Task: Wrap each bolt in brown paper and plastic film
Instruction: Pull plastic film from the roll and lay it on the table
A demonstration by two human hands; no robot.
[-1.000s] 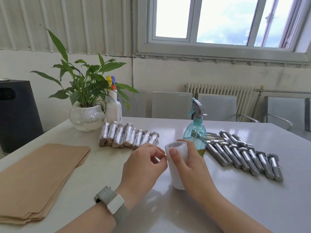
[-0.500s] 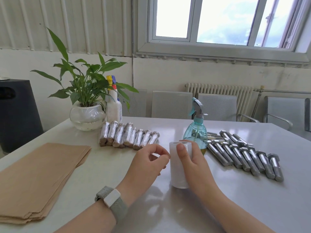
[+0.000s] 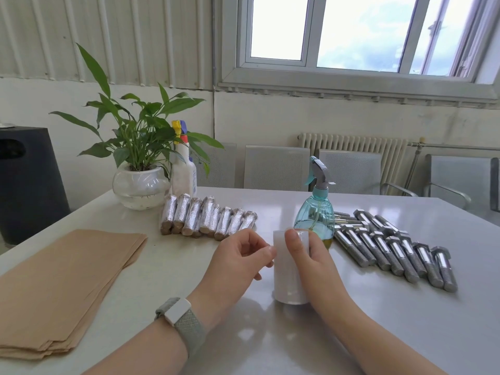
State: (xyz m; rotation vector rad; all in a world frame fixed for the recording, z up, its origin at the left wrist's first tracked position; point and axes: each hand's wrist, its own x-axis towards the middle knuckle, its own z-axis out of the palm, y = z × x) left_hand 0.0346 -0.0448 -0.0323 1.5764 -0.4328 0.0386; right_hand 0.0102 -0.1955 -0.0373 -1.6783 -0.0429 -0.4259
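Note:
A white roll of plastic film stands upright on the table in front of me. My right hand grips it from the right, thumb across its front. My left hand has its fingers curled, fingertips at the roll's left edge as if pinching the film end; I cannot tell whether film is held. Several bare steel bolts lie in a row at the right. Several wrapped bolts lie in a row behind my left hand. A stack of brown paper sheets lies at the left.
A teal spray bottle stands just behind the roll. A potted plant in a glass bowl and a white spray bottle stand at the back left of the grey table. Chairs line the far side.
The roll has been set more upright and moved slightly right. My left fingertips have come against its left edge.

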